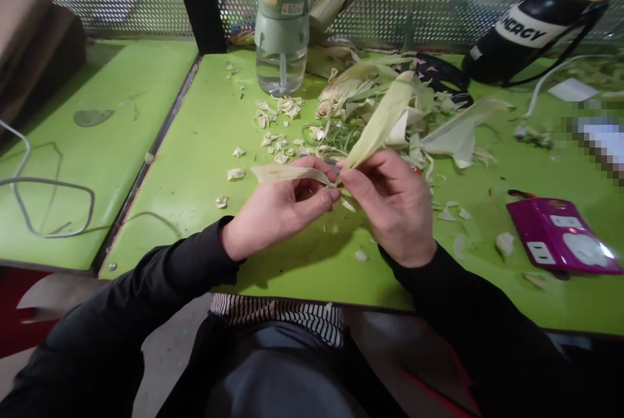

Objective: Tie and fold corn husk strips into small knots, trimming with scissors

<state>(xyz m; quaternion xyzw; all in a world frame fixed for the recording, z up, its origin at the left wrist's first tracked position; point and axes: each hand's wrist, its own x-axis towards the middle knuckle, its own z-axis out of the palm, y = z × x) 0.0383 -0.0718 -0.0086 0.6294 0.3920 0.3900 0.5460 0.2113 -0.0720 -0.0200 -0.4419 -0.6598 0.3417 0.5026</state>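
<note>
There are two hands [277, 210] [397, 210], two bottles [283, 31] [517, 31] and one purple box [556, 223]. The husk pieces [383, 116] are too many to count.

Corn husk [383, 120] in your right hand [402, 210], husk pile [446, 138] behind, water bottle [281, 34] behind-left, power strip [560, 236] to your right

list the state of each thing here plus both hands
left hand: pinching husk strip
right hand: pinching husk leaf near its base
husk strip: extended over left hand
husk leaf: raised, slanting upward
husk pile: loose, heaped
green bottle: upright, lid on
black bottle: slanted in view, true tilt unclear
purple socket unit: face up
</note>
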